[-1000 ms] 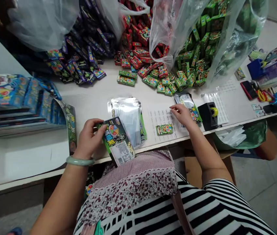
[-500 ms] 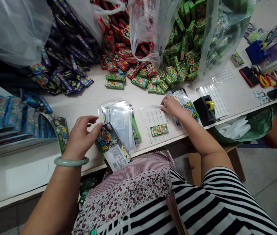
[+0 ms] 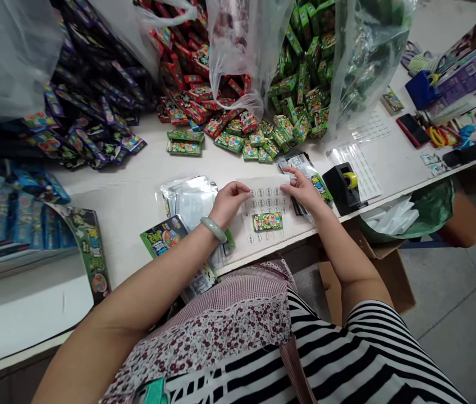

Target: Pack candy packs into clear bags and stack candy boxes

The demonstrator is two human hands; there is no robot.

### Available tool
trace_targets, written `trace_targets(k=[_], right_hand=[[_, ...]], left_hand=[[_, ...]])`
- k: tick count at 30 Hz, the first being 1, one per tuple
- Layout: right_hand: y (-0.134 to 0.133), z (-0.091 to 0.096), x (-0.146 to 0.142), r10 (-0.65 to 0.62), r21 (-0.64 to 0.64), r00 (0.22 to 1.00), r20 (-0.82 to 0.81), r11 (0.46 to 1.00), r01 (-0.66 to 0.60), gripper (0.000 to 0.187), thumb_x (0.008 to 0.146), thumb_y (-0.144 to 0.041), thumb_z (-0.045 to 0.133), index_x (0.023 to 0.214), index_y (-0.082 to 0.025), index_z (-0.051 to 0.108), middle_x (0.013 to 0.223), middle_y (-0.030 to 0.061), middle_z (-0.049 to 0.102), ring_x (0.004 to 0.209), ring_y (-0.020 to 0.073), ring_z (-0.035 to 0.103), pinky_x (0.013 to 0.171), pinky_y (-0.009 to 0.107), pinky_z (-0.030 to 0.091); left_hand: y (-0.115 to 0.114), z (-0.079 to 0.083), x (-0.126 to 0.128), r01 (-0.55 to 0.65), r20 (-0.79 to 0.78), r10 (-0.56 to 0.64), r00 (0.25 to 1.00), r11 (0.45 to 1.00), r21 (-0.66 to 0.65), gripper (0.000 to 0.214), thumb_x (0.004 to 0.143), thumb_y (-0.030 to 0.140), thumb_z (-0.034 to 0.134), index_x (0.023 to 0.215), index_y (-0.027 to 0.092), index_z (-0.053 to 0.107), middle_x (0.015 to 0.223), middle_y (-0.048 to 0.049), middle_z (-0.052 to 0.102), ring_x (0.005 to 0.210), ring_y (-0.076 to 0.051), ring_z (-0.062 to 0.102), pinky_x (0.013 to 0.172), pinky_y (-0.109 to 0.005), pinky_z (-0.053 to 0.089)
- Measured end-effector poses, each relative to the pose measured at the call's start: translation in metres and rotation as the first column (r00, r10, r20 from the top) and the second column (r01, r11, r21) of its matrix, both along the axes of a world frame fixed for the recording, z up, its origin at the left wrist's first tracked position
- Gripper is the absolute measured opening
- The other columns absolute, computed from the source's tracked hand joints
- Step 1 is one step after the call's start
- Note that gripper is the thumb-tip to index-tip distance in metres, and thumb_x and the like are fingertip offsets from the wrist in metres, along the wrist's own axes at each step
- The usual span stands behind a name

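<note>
A white sticker sheet (image 3: 268, 200) with rows of small round labels lies near the table's front edge, and a small green candy box (image 3: 267, 221) rests on it. My left hand (image 3: 229, 201) is curled, its fingertips pressing the sheet's left edge. My right hand (image 3: 304, 188) pinches at the sheet's upper right corner. A green and black printed card (image 3: 163, 237) lies free on the table under my left forearm, beside a stack of clear plastic bags (image 3: 190, 199).
Plastic sacks spill purple boxes (image 3: 90, 120), red boxes (image 3: 196, 95) and green boxes (image 3: 301, 106) across the back. A black tape dispenser (image 3: 341, 188) stands right of my right hand. Blue packs (image 3: 14, 216) are stacked left. Scissors and a phone (image 3: 410, 130) lie far right.
My left hand let go of the printed card and moved right onto the sticker sheet. My right hand stayed at the sheet's right side. The camera tilted.
</note>
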State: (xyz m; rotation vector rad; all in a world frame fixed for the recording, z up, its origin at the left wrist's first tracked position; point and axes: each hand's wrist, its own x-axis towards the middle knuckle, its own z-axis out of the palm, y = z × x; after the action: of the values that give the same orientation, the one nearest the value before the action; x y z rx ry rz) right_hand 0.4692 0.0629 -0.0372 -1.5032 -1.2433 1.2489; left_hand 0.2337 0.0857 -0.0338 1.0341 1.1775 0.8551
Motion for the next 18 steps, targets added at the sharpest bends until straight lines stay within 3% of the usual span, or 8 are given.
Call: trace_targets(k=[3, 7, 11, 15, 18], right_hand=[[-0.007, -0.008, -0.005, -0.150, 0.034, 0.984, -0.091, 0.988, 0.154, 0.061, 0.072, -0.041, 0.071, 0.125, -0.029, 0.044, 0.068, -0.0073, 0.053, 0.060, 0.0130, 0.050, 0.059, 0.026, 0.042], [-0.011, -0.017, -0.012, -0.255, 0.158, 0.964, -0.080, 0.951, 0.265, 0.032, 0.073, -0.038, 0.069, 0.095, -0.027, 0.048, 0.074, -0.0045, 0.054, 0.062, 0.0116, 0.050, 0.059, 0.026, 0.042], [-0.011, -0.017, -0.012, -0.177, 0.162, 0.984, -0.001, 0.971, 0.175, 0.020, 0.072, -0.036, 0.067, 0.083, -0.022, 0.057, 0.077, -0.0017, 0.054, 0.071, 0.0129, 0.051, 0.069, 0.028, 0.045], [-0.014, -0.012, -0.010, -0.134, 0.081, 0.990, 0.043, 0.988, 0.131, 0.034, 0.070, -0.038, 0.069, 0.098, -0.019, 0.067, 0.077, -0.0015, 0.058, 0.070, 0.0131, 0.050, 0.071, 0.030, 0.045], [-0.018, -0.010, -0.008, -0.121, 0.050, 0.990, 0.066, 0.992, 0.118, 0.040, 0.069, -0.042, 0.069, 0.101, -0.018, 0.069, 0.079, -0.0002, 0.061, 0.071, 0.0138, 0.051, 0.073, 0.031, 0.046]], left_hand=[[0.000, -0.002, 0.005, -0.078, 0.049, 0.079, 0.996, 0.996, -0.036, 0.011, 0.059, 0.016, 0.068, 0.068, 0.018, 0.061, 0.069, 0.0018, 0.059, 0.069, -0.013, 0.054, 0.067, -0.025, 0.044], [-0.001, -0.008, 0.008, -0.113, 0.034, 0.115, 0.993, 0.993, -0.035, 0.012, 0.061, 0.016, 0.068, 0.071, 0.018, 0.064, 0.070, 0.0016, 0.061, 0.069, -0.013, 0.054, 0.068, -0.026, 0.044], [-0.003, -0.014, 0.009, -0.134, 0.032, 0.135, 0.990, 0.991, -0.022, 0.015, 0.062, 0.018, 0.069, 0.077, 0.018, 0.066, 0.074, 0.0013, 0.062, 0.070, -0.012, 0.054, 0.069, -0.025, 0.044], [-0.004, -0.019, 0.007, -0.104, 0.012, 0.104, 0.995, 0.995, -0.010, 0.031, 0.065, 0.021, 0.069, 0.096, 0.018, 0.069, 0.084, 0.0003, 0.066, 0.072, -0.013, 0.056, 0.069, -0.026, 0.046], [-0.006, -0.020, 0.004, -0.050, -0.093, 0.053, 0.994, 0.998, 0.035, 0.035, 0.071, 0.024, 0.066, 0.105, 0.018, 0.069, 0.090, -0.0019, 0.068, 0.077, -0.015, 0.059, 0.074, -0.029, 0.048]])
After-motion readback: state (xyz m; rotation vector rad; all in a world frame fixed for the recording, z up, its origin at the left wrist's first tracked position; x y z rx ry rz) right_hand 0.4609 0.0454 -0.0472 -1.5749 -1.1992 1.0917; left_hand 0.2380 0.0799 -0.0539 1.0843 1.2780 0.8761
